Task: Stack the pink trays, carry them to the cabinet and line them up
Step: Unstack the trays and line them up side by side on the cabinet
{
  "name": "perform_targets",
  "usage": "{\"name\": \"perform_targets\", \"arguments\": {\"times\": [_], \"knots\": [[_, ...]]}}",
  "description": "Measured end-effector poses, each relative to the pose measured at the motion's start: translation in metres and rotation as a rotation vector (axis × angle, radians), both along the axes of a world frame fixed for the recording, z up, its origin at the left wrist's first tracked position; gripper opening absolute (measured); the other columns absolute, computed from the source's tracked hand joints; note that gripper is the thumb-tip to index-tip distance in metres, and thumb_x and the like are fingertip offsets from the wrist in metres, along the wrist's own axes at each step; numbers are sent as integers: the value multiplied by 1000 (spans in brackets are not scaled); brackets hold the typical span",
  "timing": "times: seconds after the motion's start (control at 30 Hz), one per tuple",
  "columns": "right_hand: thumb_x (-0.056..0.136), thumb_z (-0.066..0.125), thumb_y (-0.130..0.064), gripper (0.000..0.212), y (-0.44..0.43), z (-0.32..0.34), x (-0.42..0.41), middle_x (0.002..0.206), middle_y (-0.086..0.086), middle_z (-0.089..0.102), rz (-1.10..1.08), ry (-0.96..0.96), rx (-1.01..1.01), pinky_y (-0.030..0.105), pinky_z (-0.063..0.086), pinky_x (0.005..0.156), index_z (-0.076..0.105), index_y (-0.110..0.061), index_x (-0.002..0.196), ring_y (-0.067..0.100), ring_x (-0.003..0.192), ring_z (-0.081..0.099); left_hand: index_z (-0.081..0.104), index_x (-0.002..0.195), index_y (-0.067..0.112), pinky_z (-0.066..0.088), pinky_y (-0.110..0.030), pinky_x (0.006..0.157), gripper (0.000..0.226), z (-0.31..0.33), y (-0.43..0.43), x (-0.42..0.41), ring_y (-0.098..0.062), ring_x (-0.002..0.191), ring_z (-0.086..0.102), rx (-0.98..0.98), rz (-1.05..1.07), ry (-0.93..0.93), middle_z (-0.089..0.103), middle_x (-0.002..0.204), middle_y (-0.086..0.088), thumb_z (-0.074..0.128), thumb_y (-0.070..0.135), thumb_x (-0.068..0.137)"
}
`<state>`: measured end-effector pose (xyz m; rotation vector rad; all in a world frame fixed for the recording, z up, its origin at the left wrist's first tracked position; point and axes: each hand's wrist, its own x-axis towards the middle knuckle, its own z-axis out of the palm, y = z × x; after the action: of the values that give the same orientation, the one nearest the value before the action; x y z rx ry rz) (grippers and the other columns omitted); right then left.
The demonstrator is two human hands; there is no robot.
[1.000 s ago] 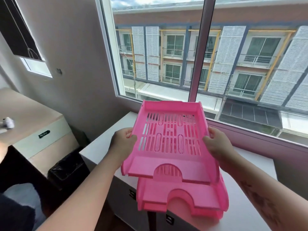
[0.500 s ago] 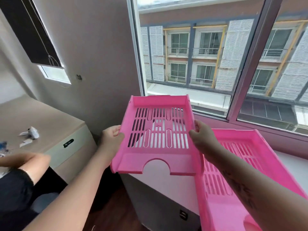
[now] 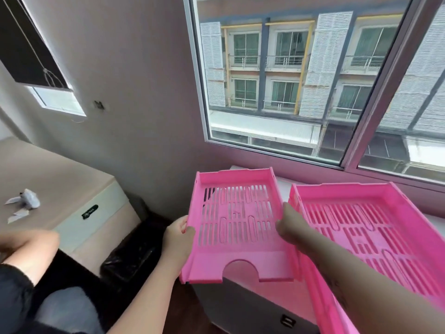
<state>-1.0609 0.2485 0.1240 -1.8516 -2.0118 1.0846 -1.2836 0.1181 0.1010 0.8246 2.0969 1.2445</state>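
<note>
Two pink trays side by side on the white cabinet (image 3: pixel 250 307).
Left hand (image 3: pixel 179 235) and right hand (image 3: pixel 290 225) clasp opposite rims of the left tray (image 3: pixel 237 222) — the right tray (image 3: pixel 361 227) lies just beside it.

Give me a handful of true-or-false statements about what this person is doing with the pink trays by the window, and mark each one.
1. Both hands hold one pink tray by its sides. True: the left hand and the right hand grip opposite sides of the held tray.
2. A second pink tray lies to the right of it. True: the second tray sits beside it on the white cabinet.
3. The two trays are stacked one inside the other. False: they are side by side.
4. The held tray is full of papers. False: it is empty, and its slotted bottom shows.
5. A black bin stands left of the cabinet. True: the black bin is on the floor.
</note>
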Motion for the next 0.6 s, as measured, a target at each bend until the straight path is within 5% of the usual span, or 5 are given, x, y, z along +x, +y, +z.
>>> {"name": "perform_targets", "arguments": {"times": [0.2,0.33,0.43,0.53,0.6], "knots": [[94,37,5,63,-7,-13,-3,146,25,43,4,-43,-121,38,45,95,13,0,153,37,128,49,69,103,22,49,-22,59,37,-14,-1,6,-12,84,69,-78,-15,5,74,90,3,42,2,89],[93,46,-4,52,-3,6,1,143,19,49,60,-19,37,32,44,90,38,-1,144,31,120,54,60,108,19,45,-26,63,23,8,8,12,-3,72,53,-87,20,149,68,98,5,49,8,91],[92,49,-8,49,7,39,15,141,18,54,91,44,217,32,41,100,47,-2,140,29,125,53,59,125,9,40,-27,77,34,33,27,28,-15,88,58,-1,51,275,66,112,-4,54,14,92],[90,50,-9,39,18,67,48,123,17,67,64,111,369,30,46,85,62,-2,128,27,100,63,62,121,8,49,-32,89,32,54,46,68,-25,108,64,84,-25,274,68,118,-11,54,15,91],[90,51,-8,35,24,76,81,117,18,70,31,76,431,32,48,86,66,-2,121,30,101,65,61,122,9,47,-27,88,32,61,55,104,-22,108,64,86,-115,229,68,120,-10,55,17,91]]}}
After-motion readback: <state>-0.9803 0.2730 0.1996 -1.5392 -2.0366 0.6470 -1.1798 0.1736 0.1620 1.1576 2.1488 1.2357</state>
